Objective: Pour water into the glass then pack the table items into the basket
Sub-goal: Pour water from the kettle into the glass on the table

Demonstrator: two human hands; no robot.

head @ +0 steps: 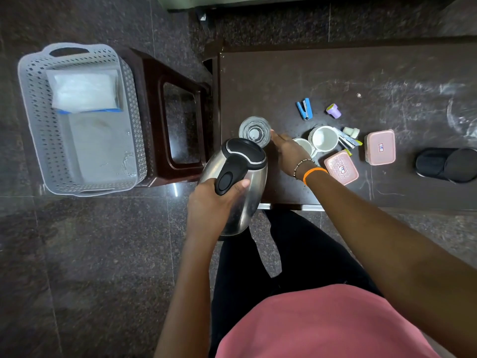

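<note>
Left hand [214, 200]: we gripped the steel kettle [237, 184] handle, tilted at the glass [255, 131].
Right hand [289, 151]: fingers relaxed, steadying that glass.

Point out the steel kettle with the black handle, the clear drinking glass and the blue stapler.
Steel kettle with black handle [242, 197], head view, on its shiny side wall.
Clear drinking glass [254, 130], head view, on its base.
Blue stapler [304, 109], head view, on its body.

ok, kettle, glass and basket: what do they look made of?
Kettle: likely brushed stainless steel, dull reflections, with glossy black plastic lid and handle.
Glass: clear glass or maybe clear plastic; the table shows through.
Basket: pale matte moulded plastic, perforated walls.
</note>
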